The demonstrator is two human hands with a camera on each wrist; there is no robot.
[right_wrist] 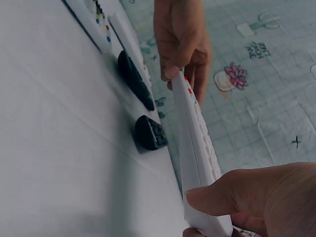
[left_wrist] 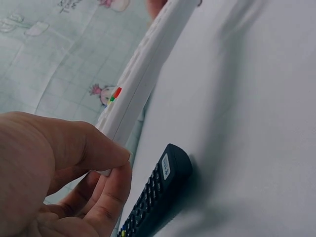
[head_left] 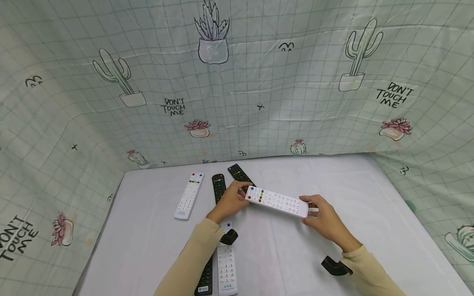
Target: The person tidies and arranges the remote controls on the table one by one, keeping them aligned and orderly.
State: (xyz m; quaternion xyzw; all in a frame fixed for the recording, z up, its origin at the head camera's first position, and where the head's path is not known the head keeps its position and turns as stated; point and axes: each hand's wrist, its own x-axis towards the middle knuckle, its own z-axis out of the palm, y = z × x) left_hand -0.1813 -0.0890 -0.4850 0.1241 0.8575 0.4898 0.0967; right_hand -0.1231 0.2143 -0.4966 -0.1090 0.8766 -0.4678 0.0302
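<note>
A white remote control (head_left: 275, 201) with coloured buttons is held between both hands above the table, its button side up. My left hand (head_left: 232, 200) pinches its left end, near the red and blue buttons. At the other end, my right hand (head_left: 323, 218) grips it between thumb and fingers. In the right wrist view the white remote (right_wrist: 195, 143) runs from one hand to the other, raised off the cloth. Just behind the left hand lies a black remote (head_left: 240, 173), seen close by the left fingers in the left wrist view (left_wrist: 160, 182).
On the white table (head_left: 289, 255), another white remote (head_left: 189, 196) lies at the left. A long black remote (head_left: 219, 185) is beside it. Partly under the left forearm are a white remote (head_left: 227, 267) and a black one (head_left: 205, 279). A patterned cloth (head_left: 244, 82) hangs around the table.
</note>
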